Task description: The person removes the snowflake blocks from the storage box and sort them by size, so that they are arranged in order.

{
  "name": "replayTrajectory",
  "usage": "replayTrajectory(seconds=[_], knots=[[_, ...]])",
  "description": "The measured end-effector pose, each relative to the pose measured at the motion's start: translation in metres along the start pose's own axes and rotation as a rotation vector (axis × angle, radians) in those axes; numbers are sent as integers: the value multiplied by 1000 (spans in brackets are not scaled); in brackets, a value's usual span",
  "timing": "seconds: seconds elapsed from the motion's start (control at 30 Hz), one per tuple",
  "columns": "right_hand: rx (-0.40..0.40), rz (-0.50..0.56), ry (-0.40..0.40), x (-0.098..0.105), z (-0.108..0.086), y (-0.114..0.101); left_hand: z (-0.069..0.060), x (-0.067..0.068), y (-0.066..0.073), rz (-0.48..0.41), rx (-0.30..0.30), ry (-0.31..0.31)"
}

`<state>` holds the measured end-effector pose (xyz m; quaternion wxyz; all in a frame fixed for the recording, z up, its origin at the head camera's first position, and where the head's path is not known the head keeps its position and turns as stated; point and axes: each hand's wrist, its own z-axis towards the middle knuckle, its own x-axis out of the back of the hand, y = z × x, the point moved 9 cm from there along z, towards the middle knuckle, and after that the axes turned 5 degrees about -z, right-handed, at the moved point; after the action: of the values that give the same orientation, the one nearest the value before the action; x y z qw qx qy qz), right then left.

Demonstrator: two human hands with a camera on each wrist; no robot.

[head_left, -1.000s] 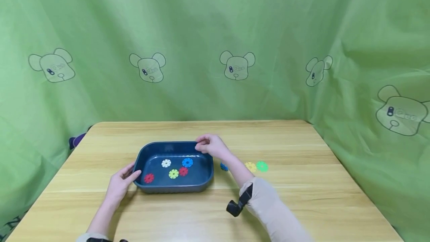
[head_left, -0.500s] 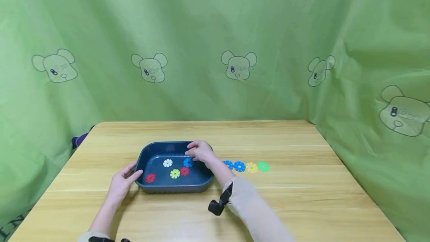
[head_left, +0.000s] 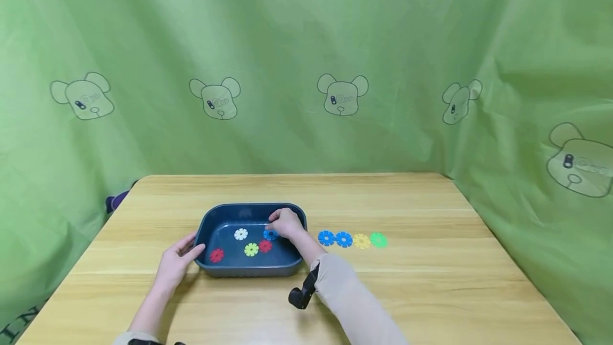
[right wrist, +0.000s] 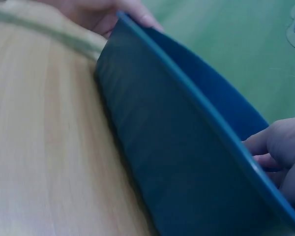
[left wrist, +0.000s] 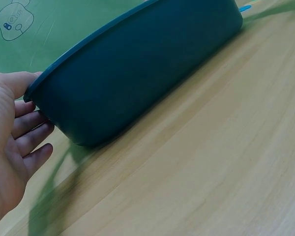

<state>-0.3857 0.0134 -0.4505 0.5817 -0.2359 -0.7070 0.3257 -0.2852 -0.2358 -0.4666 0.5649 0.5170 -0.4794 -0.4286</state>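
Observation:
A dark blue rectangular tray (head_left: 249,270) with high walls stands on the table. My left hand (head_left: 174,262) holds its left end, thumb over the rim and fingers against the outside wall (left wrist: 132,73). Inside the tray, my right hand (head_left: 287,223) reaches down with bent fingers at a blue snowflake disc (head_left: 271,235), partly covering it; whether they pinch it is hidden. In the right wrist view the tray's rim hides those fingertips. Also on the tray floor lie a white disc (head_left: 241,234), a yellow-green disc (head_left: 251,249) and two red discs (head_left: 217,255).
Right of the tray, several discs form a row on the wooden table (head_left: 431,281): two blue discs (head_left: 344,239), a yellow disc (head_left: 362,241) and a green disc (head_left: 379,240). A green curtain (head_left: 268,137) with bear drawings hangs behind the table.
My right hand has moved from above the tray's right back corner down and left to the blue disc, uncovering the two blue discs on the table. The left hand keeps its hold.

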Motion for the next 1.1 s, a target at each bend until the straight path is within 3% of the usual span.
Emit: replayTrajectory(seconds=[0.2, 0.37, 0.67, 1.1], knots=[[2, -146, -18, -5, -1, 0, 0, 1, -2, 13, 10, -5], [15, -199, -44, -10, -1, 1, -1, 1, -2, 16, 12, 0], [91, -356, -75, -13, -2, -6, 0, 0, 1, 9, -14, 4], [99, -324, -68, -13, -3, -8, 0, 1, 1, 21, -5, -1]])
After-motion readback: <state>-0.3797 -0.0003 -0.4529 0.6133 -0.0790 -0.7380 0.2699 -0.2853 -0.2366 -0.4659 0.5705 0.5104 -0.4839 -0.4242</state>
